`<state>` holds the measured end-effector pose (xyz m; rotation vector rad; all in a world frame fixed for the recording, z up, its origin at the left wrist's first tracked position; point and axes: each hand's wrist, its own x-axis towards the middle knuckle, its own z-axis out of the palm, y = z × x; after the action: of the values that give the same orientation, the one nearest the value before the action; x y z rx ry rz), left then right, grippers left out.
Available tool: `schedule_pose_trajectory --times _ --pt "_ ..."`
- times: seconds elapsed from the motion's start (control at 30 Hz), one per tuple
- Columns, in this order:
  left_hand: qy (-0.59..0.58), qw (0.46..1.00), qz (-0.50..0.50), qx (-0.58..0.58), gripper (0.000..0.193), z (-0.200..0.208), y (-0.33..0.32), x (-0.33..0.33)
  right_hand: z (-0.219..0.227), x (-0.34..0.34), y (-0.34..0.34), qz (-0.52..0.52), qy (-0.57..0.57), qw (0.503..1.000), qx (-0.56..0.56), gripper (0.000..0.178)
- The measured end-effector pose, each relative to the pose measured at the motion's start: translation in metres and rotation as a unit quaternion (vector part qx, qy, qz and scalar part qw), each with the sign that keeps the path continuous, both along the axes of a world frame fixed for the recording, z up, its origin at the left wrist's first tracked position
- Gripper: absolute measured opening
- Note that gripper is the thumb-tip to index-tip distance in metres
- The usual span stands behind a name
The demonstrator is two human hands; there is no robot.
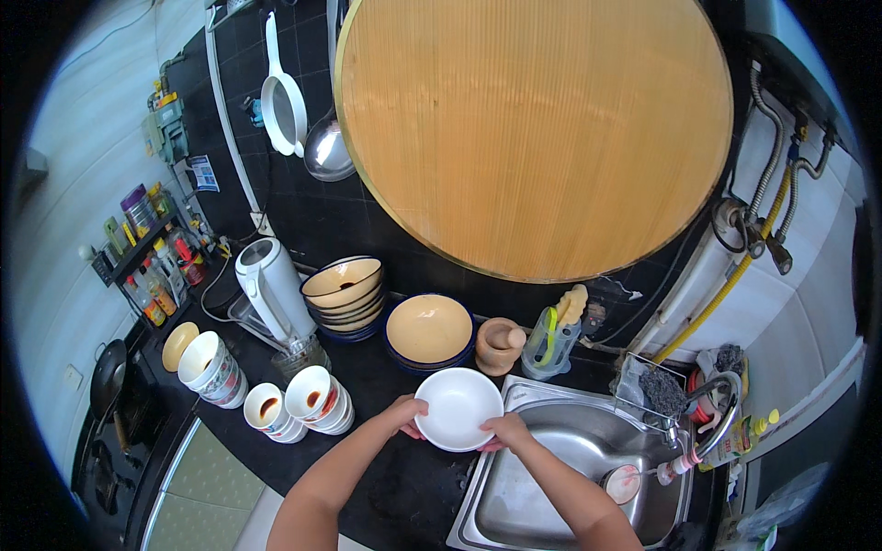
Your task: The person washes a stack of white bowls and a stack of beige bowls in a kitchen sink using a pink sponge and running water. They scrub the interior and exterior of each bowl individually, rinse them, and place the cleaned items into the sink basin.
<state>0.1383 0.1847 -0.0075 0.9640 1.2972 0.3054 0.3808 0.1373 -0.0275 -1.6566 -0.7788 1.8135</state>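
Observation:
A plain white bowl (459, 410) is held level between both hands, above the counter just left of the sink. My left hand (405, 416) grips its left rim, thumb on top and fingers beneath. On the lower right rim, my right hand (504, 430) is closed the same way. The bowl's inside looks bare. Right behind it, a yellow bowl with a dark blue rim (429, 329) tops a short stack. To its left rises a taller stack of similar yellow bowls (344, 283).
A steel sink (570, 496) lies at right, holding a small round dish (622, 484) under the faucet (726, 432). Stacked patterned bowls (213, 367), a white kettle (274, 289) and a glass jar (301, 358) stand left. Behind are a wooden mortar (499, 346) and a big round board (542, 129).

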Motion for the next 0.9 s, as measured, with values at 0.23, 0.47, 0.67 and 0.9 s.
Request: schedule_pose_trajectory --times 0.23,0.47,0.67,0.9 --pt "0.098 0.995 -0.019 0.012 0.077 0.004 -0.007 0.013 -0.008 0.003 -0.008 0.014 -0.033 0.999 0.014 0.042" --pt "0.163 0.980 0.057 0.100 0.080 0.101 -0.015 -0.027 -0.010 -0.006 0.001 -0.042 -0.418 0.856 0.301 0.058" --pt "0.204 0.838 0.342 0.372 0.056 0.137 0.031 -0.096 0.084 -0.054 0.017 -0.064 -0.254 0.886 0.383 0.053" --pt "0.245 0.857 0.379 0.250 0.078 0.125 0.111 -0.169 0.145 -0.174 0.089 -0.008 0.104 0.992 0.072 0.097"
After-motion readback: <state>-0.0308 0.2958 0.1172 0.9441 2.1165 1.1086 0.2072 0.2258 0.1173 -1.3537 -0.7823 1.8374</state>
